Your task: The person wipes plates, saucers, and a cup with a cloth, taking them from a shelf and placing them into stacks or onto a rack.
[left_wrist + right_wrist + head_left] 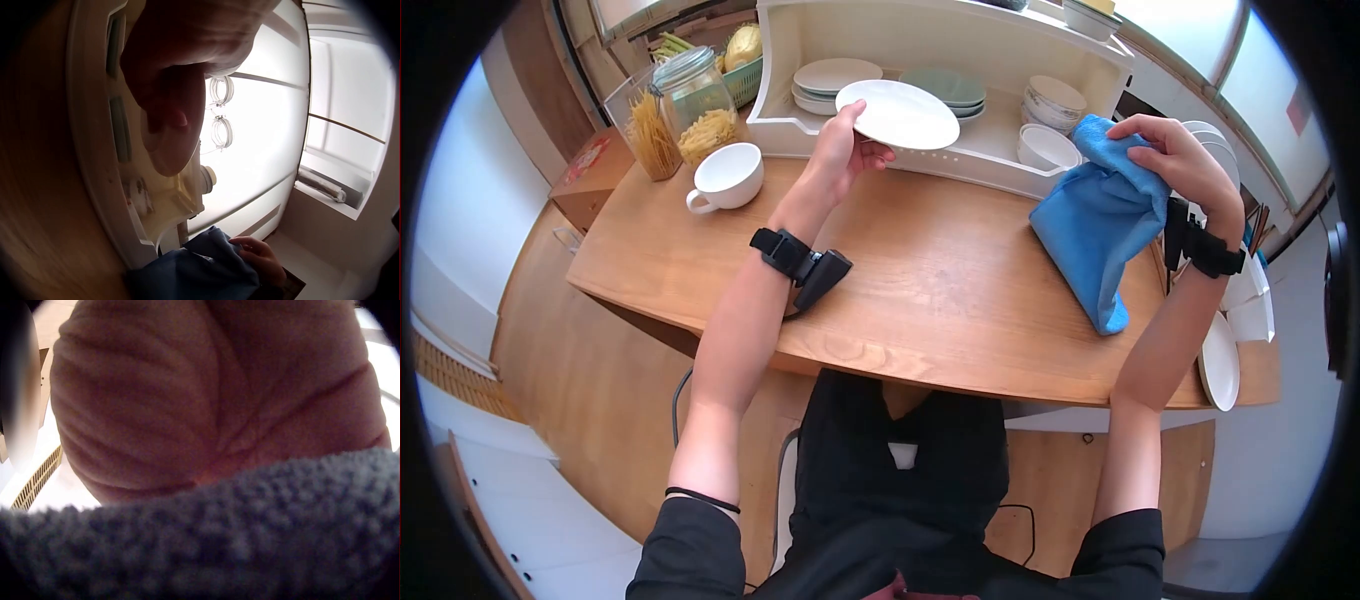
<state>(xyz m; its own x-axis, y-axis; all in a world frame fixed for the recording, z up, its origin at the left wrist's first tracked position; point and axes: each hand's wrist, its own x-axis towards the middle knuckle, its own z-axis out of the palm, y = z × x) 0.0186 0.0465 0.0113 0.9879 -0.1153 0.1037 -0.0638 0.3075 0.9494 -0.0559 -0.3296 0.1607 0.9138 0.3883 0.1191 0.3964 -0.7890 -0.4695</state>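
A white plate (pixel 897 114) is held by its left edge in the left hand (pixel 836 160), thumb on top and fingers beneath, raised in front of the shelf. In the left wrist view the left hand (pixel 181 50) grips the same plate (pixel 178 147). At the right, the right hand (pixel 1185 165) grips a blue cloth (pixel 1100 225) that hangs down over the table. The left wrist view also shows the cloth (pixel 194 269) beside the right hand (pixel 262 259). Close up in the right wrist view, the palm (pixel 212 394) lies against the cloth (pixel 206 531).
A white shelf (pixel 1040 182) holds stacked plates (pixel 837 76) and bowls (pixel 1048 148) behind the hands. At the left of the wooden table (pixel 900 270) stand a white cup (pixel 728 178) and pasta jars (pixel 697 110). A white plate (pixel 1220 362) leans at the right edge.
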